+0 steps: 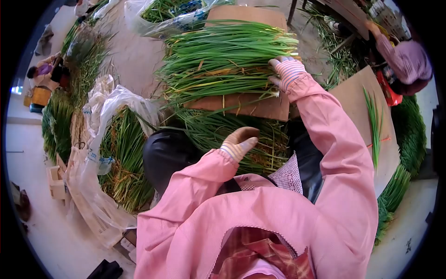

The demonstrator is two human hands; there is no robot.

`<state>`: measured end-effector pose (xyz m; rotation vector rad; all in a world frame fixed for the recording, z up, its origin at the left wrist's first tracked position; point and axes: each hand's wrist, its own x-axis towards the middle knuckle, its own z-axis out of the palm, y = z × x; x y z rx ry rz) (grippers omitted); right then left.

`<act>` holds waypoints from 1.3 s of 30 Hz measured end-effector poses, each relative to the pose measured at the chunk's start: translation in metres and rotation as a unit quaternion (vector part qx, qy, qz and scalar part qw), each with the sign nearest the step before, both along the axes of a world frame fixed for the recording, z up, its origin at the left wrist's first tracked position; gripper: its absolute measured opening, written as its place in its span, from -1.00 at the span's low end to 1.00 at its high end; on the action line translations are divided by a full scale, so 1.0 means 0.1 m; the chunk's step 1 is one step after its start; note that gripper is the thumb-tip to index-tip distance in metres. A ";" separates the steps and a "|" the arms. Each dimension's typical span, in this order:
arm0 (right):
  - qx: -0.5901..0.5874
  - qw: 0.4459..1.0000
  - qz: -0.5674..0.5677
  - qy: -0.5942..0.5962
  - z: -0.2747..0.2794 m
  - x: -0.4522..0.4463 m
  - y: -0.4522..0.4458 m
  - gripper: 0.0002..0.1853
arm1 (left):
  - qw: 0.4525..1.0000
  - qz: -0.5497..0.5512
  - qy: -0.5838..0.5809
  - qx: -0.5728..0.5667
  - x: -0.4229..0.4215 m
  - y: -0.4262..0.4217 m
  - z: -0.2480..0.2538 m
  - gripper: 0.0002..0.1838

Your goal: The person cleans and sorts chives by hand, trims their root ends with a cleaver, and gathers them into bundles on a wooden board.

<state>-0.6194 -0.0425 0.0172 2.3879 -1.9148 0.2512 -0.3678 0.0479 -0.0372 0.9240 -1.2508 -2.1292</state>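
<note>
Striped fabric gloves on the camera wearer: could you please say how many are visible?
2: one striped fabric glove on the left hand, picture centre; a second glove on the right hand, at the long green stalks' pale ends.

green stalks [223, 60] | long, thin, some yellowed | pale ends rightward | lying across brown board [262, 108]

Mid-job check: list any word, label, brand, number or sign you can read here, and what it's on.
No text is clearly legible.
Translucent white plastic bag at left, around green stalks: blue print, too small and blurred to read.
Clear plastic bag at the top: blue marks, too creased and blurred to read.
Pale surface at lower right: dark marks; I cannot tell if they're writing.
</note>
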 end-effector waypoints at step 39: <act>-0.098 0.982 -0.081 -0.141 0.63 -0.31 -0.51 -0.78 | 0.986 0.060 0.123 0.092 -0.42 -0.73 -0.30 -0.15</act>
